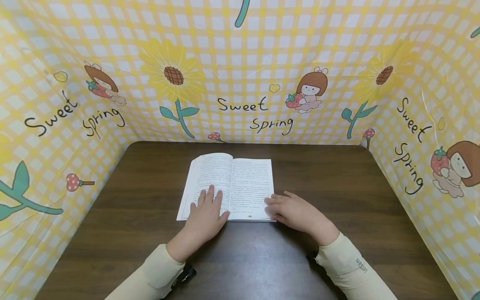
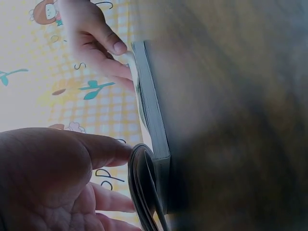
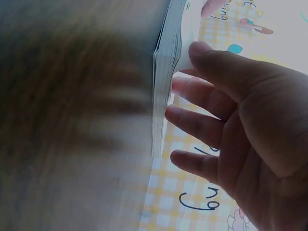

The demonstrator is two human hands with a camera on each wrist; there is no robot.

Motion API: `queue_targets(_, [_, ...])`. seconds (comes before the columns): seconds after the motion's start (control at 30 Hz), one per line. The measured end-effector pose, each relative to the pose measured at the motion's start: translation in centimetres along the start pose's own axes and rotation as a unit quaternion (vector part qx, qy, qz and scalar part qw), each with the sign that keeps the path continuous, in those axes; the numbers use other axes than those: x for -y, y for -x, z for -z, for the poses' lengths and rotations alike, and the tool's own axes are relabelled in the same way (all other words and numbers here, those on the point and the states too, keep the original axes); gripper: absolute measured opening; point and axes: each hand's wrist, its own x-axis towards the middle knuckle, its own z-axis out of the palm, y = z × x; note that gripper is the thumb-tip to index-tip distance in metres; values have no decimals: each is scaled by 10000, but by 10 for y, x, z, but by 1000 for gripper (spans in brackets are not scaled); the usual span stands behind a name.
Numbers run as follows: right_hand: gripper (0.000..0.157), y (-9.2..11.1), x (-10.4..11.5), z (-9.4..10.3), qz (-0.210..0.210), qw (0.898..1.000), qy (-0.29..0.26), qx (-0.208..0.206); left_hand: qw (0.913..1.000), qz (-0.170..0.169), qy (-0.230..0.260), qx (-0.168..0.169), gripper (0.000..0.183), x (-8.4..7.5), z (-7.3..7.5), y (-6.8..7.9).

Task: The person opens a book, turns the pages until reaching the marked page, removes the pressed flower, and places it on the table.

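An open book (image 1: 252,183) with printed pages lies on the dark wooden table. My left hand (image 1: 206,214) rests flat on the left page, fingers spread and thumb near the spine at the lower edge. In the left wrist view, the curved left pages (image 2: 139,178) bulge beneath that hand. My right hand (image 1: 294,211) is at the lower right corner of the right page, its fingertips over the page edge. From the right wrist view, its thumb (image 3: 226,67) lies near the page corner and the other fingers extend loosely along the side of the page block (image 3: 168,62).
A yellow checked cloth (image 1: 240,54) printed with flowers and cartoon figures stands around the back and both sides of the table (image 1: 150,175). A black strap (image 1: 183,276) shows at the left sleeve.
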Motion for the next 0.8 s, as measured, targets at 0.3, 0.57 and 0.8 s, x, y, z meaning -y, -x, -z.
queue_targets(0.3, [13,-2,2,1,566,9940,824,-439,9994,-198,-6,-297,66,-1,1,0])
queue_targets(0.57, [21,-6,4,1,487,9921,564,-1012,9913,-1235,-52,-456,55,-2,2,0])
queue_targets(0.8, [20,-6,2,4,409,9849,586,-1579,9869,-1609,-63,-111,49,-5,0,3])
